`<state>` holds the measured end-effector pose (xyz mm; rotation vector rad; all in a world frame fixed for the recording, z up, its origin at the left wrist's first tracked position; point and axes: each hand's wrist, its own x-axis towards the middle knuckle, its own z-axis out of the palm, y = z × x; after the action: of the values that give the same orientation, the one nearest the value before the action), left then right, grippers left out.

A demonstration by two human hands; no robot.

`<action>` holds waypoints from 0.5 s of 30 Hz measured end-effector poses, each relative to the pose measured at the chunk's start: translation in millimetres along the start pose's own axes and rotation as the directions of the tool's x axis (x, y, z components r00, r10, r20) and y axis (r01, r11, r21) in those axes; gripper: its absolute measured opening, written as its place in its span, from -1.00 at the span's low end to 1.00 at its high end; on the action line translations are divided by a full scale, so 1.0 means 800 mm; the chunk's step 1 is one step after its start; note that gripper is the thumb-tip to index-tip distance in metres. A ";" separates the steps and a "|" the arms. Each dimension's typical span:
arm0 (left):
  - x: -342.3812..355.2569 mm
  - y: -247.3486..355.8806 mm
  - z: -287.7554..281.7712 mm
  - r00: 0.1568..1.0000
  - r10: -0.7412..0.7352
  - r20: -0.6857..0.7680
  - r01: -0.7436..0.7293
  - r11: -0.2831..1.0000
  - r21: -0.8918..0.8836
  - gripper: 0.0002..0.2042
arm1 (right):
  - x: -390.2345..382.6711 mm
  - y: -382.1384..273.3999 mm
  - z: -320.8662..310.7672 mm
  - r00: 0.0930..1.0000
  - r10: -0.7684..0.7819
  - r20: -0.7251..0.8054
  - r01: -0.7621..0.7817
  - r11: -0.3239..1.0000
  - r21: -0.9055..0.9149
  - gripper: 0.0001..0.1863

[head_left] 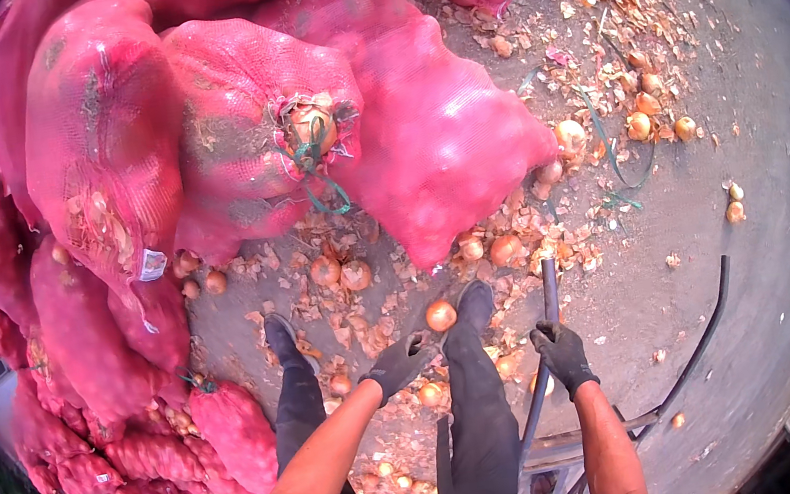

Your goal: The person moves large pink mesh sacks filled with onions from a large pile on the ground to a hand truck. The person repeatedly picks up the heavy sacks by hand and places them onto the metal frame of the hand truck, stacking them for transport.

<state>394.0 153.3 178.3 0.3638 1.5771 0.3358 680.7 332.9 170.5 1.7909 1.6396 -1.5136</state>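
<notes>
My right hand (564,357), in a dark glove, is wrapped round the dark tubular handle (549,288) of what looks like a metal hand truck. Its frame (557,449) runs down beside my right leg, partly behind my forearm. In front of my legs hovers my left hand (398,366), gloved too. Its fingers are loosely curled and apart, with nothing seen between them. A loose onion (441,315) lies nearest to it, beside my right shoe (476,304). Just ahead rests a full pink mesh sack (450,138). Another sack (245,116) has onions showing at its green-tied mouth (311,137).
More pink sacks (102,137) are piled ahead and down the left side (74,333). Loose onions (341,273) and dry skins (609,45) litter the ground. A green strap (607,141) lies at the right, and the truck's second curved bar (710,334) juts out there.
</notes>
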 end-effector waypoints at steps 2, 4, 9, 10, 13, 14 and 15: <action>-0.036 -0.030 -0.023 0.999 -0.024 -0.039 0.029 0.990 0.141 -0.37 | -0.025 0.009 0.001 1.000 -0.020 0.016 0.020 1.000 -0.021 -0.66; -0.080 -0.069 -0.038 0.987 -0.106 -0.118 0.101 0.994 -0.052 -0.39 | -0.050 0.013 -0.002 0.998 -0.001 0.061 0.002 1.000 -0.020 -0.67; -0.219 -0.081 -0.086 0.958 -0.184 -0.219 0.148 0.974 -0.174 -0.51 | -0.111 -0.017 -0.027 0.983 0.172 0.070 -0.179 0.977 0.117 -0.65; -0.240 -0.094 -0.094 0.965 -0.153 -0.213 0.138 0.987 -0.086 -0.54 | -0.124 -0.020 -0.029 0.981 0.180 0.071 -0.190 0.969 0.156 -0.65; -0.286 -0.107 -0.126 0.969 -0.055 -0.241 0.077 0.994 0.082 -0.60 | -0.161 -0.025 -0.029 0.984 0.175 0.040 -0.180 0.961 0.212 -0.69; -0.308 -0.094 -0.134 0.959 -0.024 -0.281 0.045 0.997 0.070 -0.60 | -0.182 -0.039 -0.032 0.983 0.174 0.057 -0.184 0.937 0.298 -0.72; -0.326 -0.088 -0.144 0.948 0.007 -0.319 0.013 0.998 0.060 -0.61 | -0.203 -0.055 -0.029 0.980 0.189 0.059 -0.198 0.926 0.321 -0.72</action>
<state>284.7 -21.5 387.8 0.3672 1.9091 0.3574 686.0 273.8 329.7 2.0172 1.2091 -1.7858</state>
